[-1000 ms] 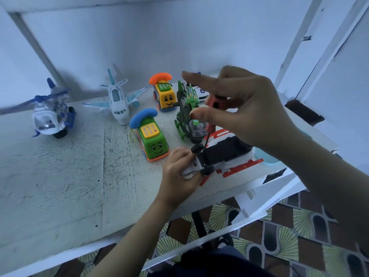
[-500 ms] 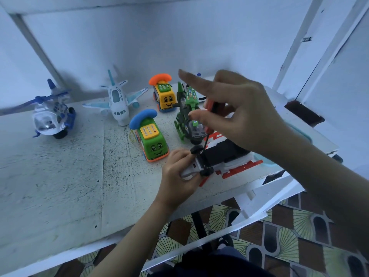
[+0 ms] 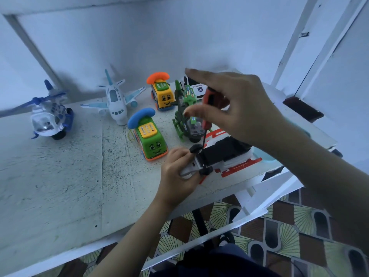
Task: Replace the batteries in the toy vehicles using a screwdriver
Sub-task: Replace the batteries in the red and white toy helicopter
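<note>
Between the two hands, at the near edge of the table [image 3: 69,176], the white-and-red toy vehicle [image 3: 223,154] lies belly-up, black underside showing. Left hand [image 3: 177,172] grips its narrow end, fingers curled round it beside a black wheel. Right hand [image 3: 239,108] pinches the red handle of the screwdriver [image 3: 208,108] between thumb and bent fingers, forefinger straight. Shaft runs down to the underside, just beside the left fingertips. Beyond the right fingers: green helicopter [image 3: 185,116], police car [image 3: 196,88]. Beyond the left fingers: green phone bus [image 3: 151,140], yellow phone bus [image 3: 162,94], white plane [image 3: 115,100].

Seven toy vehicles [image 3: 51,118] [image 3: 116,102] [image 3: 162,96] [image 3: 149,140] [image 3: 184,104] [image 3: 197,89] [image 3: 221,152], one screwdriver [image 3: 208,100]
</note>
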